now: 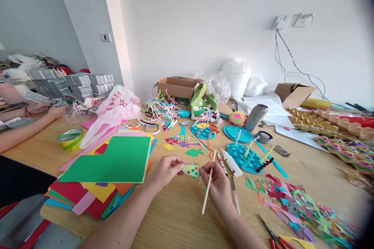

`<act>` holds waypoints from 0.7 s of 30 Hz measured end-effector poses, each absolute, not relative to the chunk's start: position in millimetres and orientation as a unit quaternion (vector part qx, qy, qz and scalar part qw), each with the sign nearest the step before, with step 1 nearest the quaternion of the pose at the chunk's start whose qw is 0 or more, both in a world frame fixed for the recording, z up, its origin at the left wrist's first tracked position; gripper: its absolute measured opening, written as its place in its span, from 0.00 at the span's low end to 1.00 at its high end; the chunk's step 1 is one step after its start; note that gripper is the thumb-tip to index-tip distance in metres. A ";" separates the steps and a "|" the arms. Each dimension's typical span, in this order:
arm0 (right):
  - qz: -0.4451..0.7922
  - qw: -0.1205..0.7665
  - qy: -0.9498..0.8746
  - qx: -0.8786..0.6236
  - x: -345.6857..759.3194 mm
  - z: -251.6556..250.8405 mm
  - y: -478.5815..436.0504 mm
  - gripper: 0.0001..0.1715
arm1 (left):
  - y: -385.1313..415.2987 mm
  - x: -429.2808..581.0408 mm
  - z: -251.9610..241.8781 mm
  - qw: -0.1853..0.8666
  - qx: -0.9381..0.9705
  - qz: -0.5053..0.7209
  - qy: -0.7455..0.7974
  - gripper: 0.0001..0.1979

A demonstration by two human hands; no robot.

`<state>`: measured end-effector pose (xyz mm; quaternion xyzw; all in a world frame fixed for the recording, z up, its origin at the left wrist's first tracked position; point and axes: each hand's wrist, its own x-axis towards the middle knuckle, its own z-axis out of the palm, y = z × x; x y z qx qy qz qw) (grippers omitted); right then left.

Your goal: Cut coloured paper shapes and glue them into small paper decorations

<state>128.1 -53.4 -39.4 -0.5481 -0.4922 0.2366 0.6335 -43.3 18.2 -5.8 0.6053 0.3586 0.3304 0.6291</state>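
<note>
A stack of coloured paper sheets (117,161), green on top, lies at the left of the wooden counter (181,218), with a yellow-green tape roll (70,139) and a pink-printed plastic bag (115,111) behind it. Farther back stand an open cardboard box (177,86) and a tangle of pipe cleaners (159,109). A metal flask (255,118) stands beside blue paper plates (244,157). Paper scraps (298,206) and red-handled scissors (273,237) lie at the right. Another person's hand (55,111) rests at the far left.

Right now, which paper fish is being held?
The pale green paper fish with coloured dots, pinched by the left hand; the red fish, yellow fish and plain green fish lie untouched on the wooden table.
</note>
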 end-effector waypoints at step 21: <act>0.289 0.648 -0.467 -0.527 123.0 -32.7 -57.9 0.16 | 12.1 -38.9 -3.2 0.615 0.608 0.337 0.371 0.24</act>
